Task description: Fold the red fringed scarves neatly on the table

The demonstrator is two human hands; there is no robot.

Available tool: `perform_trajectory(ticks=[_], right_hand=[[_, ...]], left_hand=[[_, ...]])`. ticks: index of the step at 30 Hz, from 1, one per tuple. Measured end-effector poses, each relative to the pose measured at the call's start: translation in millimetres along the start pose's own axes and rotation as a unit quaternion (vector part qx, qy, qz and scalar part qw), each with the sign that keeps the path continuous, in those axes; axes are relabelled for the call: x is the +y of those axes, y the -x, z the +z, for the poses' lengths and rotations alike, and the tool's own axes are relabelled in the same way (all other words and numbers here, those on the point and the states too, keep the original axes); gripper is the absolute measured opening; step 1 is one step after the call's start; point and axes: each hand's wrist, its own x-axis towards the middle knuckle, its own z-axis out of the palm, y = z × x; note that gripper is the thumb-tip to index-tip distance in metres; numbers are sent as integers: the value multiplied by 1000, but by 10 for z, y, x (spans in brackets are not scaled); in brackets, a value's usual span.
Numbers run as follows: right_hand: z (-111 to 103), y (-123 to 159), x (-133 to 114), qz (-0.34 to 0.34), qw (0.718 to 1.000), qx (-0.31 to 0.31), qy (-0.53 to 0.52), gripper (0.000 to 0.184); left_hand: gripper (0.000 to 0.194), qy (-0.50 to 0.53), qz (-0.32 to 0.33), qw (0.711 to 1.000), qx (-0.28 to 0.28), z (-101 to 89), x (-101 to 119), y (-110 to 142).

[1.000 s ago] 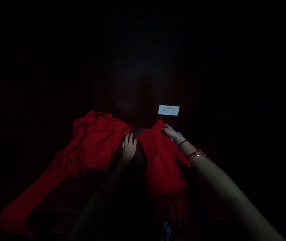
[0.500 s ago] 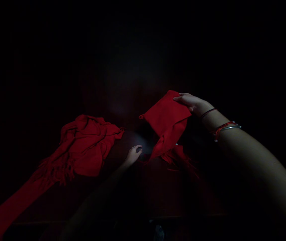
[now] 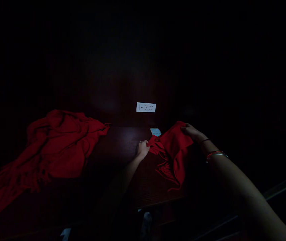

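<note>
A red fringed scarf (image 3: 176,142) is held between my two hands over the right part of a dark wooden table (image 3: 122,144). My right hand (image 3: 193,131), with bracelets at the wrist, is closed on its upper right corner. At the scarf's left edge, my left hand (image 3: 143,148) pinches a bunched piece of the cloth. The fringe hangs down toward the table's front edge. Another red fringed cloth (image 3: 64,144) lies crumpled on the table to the left, apart from both hands.
A white socket panel (image 3: 146,107) is set in the dark wall behind the table. Just beyond the held scarf lies a phone (image 3: 155,131) with a lit screen. Below the front edge, a pale object (image 3: 146,221) shows dimly. Most surroundings are too dark to make out.
My left hand, apart from the scarf before, now grips its left edge. My right hand has lowered with its corner. The view has shifted, and the socket panel and phone now show.
</note>
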Motion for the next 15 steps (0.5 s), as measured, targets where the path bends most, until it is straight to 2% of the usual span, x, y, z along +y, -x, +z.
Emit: perform_trajectory(ticks=[2,4,7,9,10,11,12,13,14,15], right_hand=[[-39,-4,0,0,1000,14,-15,13],[-73,-19,-37,-10,998,22,-58,13],[-11,-49,-84,-28,986,-3,-166,14],[163,-59,-69,-40,971,-34,-234,15],[289,-57,-40,-41,964,-44,-258,15],[432,-47,5,-37,960,-48,-274,15],[585,-29,66,-26,958,-51,-281,15],[737,-4,142,-9,959,-55,-278,14],[880,28,230,9,961,-64,-268,14],[1006,65,325,22,965,-79,-248,14]], left_hand=[[19,-5,-11,999,53,-92,0,-95],[21,2,-10,990,140,-358,-47,-193],[25,22,-31,943,330,-1013,-156,-283],[26,6,34,921,388,-1468,-244,-242],[24,-10,59,922,382,-1658,-301,-178],[19,-36,91,932,349,-1811,-372,-86],[19,-90,132,949,272,-1929,-461,32],[20,-151,158,961,169,-2015,-567,166],[22,-211,164,961,67,-2080,-685,307],[23,-268,150,952,-3,-2136,-808,445]])
